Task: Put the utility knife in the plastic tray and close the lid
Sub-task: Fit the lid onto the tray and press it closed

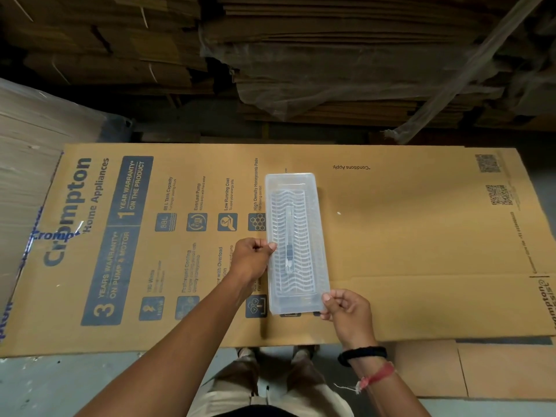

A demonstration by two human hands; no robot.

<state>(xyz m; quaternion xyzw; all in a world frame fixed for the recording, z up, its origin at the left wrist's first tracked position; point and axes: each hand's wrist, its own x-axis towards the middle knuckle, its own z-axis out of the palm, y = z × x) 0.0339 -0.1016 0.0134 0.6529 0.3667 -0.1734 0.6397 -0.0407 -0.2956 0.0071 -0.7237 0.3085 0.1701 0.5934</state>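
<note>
The utility knife (pixel 288 248) lies inside the translucent plastic tray (pixel 296 245) on the flattened carton (pixel 406 236), under the lid (pixel 310 206). The left hand (pixel 252 260) pinches the tray's left edge; the right hand (pixel 346 311) pinches the near right corner. Lid closing is in hand: next, press the edges until seated.

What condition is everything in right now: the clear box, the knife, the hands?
Plastic tray: lying flat on the cardboard sheet, lid on.
Utility knife: inside the tray, seen through the lid.
Left hand: pinching the tray's left edge.
Right hand: pinching the tray's near right corner.
</note>
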